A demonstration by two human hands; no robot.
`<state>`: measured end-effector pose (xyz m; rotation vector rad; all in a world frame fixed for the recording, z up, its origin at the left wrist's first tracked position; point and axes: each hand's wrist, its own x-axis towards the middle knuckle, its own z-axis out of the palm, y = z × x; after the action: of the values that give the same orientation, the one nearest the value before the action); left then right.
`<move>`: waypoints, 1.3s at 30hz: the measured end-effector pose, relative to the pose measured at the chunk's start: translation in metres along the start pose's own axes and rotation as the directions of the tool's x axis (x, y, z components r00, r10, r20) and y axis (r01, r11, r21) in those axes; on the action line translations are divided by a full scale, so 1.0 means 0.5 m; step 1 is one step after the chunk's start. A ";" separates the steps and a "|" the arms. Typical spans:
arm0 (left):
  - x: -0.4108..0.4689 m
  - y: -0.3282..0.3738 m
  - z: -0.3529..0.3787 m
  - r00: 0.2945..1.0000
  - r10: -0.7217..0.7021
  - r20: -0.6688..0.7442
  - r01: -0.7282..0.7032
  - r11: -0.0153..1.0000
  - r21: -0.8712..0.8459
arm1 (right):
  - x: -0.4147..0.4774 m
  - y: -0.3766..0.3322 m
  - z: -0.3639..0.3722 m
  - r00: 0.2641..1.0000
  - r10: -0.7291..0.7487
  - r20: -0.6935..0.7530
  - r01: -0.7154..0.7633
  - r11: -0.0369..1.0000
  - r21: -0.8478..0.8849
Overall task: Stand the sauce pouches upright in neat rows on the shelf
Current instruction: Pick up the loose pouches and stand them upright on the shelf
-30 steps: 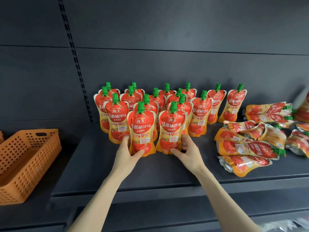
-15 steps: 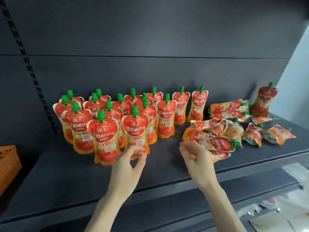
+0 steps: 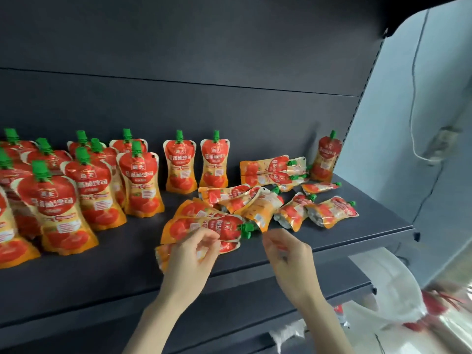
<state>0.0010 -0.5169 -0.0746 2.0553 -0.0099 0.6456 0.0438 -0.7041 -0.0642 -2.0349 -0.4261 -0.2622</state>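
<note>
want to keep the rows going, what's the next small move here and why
Probably pinch the lying pouch with the left hand and stand it beside the upright pouches: it lies flat, cap pointing right, just at that hand's fingers.

The frame's left edge cuts off the nearest standing pouches (image 3: pixel 10 226). The left hand (image 3: pixel 190 261) covers much of the lowest lying pouch (image 3: pixel 231 246). The right hand (image 3: pixel 288 254) is motion-blurred, so neither grip can be judged. At lower right, a plastic bag (image 3: pixel 398 302) shows only a red smear.
</note>
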 end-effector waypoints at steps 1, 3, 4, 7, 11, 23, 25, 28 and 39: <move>0.016 0.010 0.019 1.000 0.001 0.006 -0.001 1.000 0.009 | 0.018 0.012 -0.016 1.000 -0.001 0.006 0.001 1.000 0.005; 0.056 0.029 0.053 1.000 0.017 0.014 -0.017 0.999 0.040 | 0.060 0.033 -0.042 1.000 -0.005 0.019 0.005 1.000 0.007; 0.080 0.037 0.070 1.000 0.017 0.018 -0.018 0.999 0.047 | 0.083 0.043 -0.053 1.000 -0.008 0.021 0.008 1.000 0.003; 0.162 0.048 0.122 0.999 0.020 0.027 -0.022 0.998 0.065 | 0.159 0.081 -0.079 1.000 -0.027 -0.010 0.027 1.000 -0.003; 0.298 0.026 0.201 0.995 0.086 0.052 -0.091 0.991 0.103 | 0.270 0.132 -0.105 0.998 -0.054 -0.021 0.052 0.996 -0.079; 0.622 -0.066 0.379 0.978 -0.023 0.208 -0.054 0.933 0.357 | 0.586 0.293 -0.102 0.983 0.162 0.083 -0.127 0.936 -0.330; 0.629 -0.079 0.394 0.973 -0.048 0.224 -0.058 0.894 0.444 | 0.613 0.320 -0.093 0.959 0.248 0.137 -0.185 0.914 -0.360; 0.626 -0.095 0.410 0.975 -0.012 0.221 -0.117 0.820 0.560 | 0.641 0.353 -0.079 0.914 0.342 0.219 -0.221 0.871 -0.438; 0.599 -0.064 0.375 0.995 0.086 -0.052 -0.066 0.949 0.309 | 0.656 0.320 -0.100 0.962 0.132 0.238 -0.171 0.973 0.153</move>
<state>0.3494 -0.5761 -0.0434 2.3411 0.0524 0.8034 0.4082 -0.7566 -0.0512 -1.9208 -0.4147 0.0998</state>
